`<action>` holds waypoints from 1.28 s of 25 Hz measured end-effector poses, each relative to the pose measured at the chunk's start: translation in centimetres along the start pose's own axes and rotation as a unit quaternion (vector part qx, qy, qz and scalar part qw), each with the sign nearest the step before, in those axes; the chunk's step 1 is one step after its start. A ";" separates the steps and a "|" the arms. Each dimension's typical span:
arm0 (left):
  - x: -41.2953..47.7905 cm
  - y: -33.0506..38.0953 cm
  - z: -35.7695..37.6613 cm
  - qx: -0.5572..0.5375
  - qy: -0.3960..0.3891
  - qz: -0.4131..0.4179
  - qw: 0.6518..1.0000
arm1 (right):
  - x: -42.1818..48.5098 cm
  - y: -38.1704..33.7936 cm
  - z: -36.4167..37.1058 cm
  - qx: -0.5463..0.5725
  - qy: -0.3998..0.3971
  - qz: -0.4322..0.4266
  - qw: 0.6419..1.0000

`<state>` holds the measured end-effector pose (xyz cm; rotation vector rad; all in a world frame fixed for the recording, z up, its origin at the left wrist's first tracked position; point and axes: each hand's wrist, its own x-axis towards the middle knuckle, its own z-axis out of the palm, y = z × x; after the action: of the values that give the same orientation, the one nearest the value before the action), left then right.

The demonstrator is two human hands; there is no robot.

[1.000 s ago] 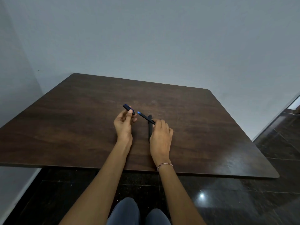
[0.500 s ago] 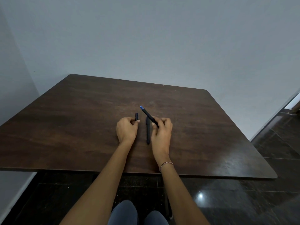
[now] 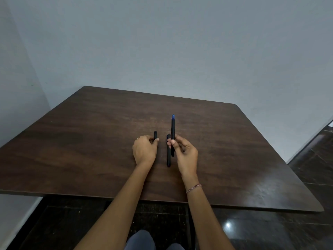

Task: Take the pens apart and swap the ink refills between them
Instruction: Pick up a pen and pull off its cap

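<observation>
My right hand (image 3: 185, 152) grips an uncapped black pen with a blue tip (image 3: 173, 130), held nearly upright with the tip pointing away from me. A second black pen (image 3: 168, 156) lies flat on the dark wooden table (image 3: 90, 138), just left of my right hand and pointing away from me. My left hand (image 3: 145, 150) rests on the table with its fingers pinched on a short black pen cap (image 3: 155, 135); the cap sticks out past the fingertips.
The table's near edge runs just below my wrists, with dark glossy floor tiles (image 3: 270, 230) beneath. A pale wall stands behind the table and on the left. My knees (image 3: 144, 240) show at the bottom.
My right hand has swung the blue-tipped pen from slanting left to nearly upright. My left hand has brought the cap down to the table. The lying pen has not moved.
</observation>
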<state>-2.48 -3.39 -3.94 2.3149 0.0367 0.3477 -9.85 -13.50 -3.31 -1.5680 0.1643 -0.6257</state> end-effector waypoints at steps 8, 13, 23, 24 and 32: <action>0.0 0.0 0.2 -0.027 0.024 -0.007 0.999 | 0.3 0.5 0.0 0.058 -0.013 0.038 0.998; 0.3 -0.4 -0.5 -0.260 0.115 -0.081 0.955 | 0.3 0.4 0.0 0.079 -0.030 0.041 0.996; 0.5 -0.5 -1.7 -0.675 -0.185 -0.016 0.714 | 0.2 0.5 0.2 -0.007 -0.088 -0.003 0.996; 0.4 -0.5 -1.8 -0.681 -0.205 -0.014 0.703 | 0.2 0.4 0.2 -0.010 -0.092 -0.002 0.996; 0.2 -0.6 -1.7 -0.673 -0.162 -0.047 0.720 | -0.1 0.1 0.2 -0.019 -0.092 0.005 0.996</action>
<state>-2.69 -1.73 -3.17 0.8578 -0.2097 -0.1190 -9.83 -13.29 -3.39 -1.6519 0.0465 -0.4691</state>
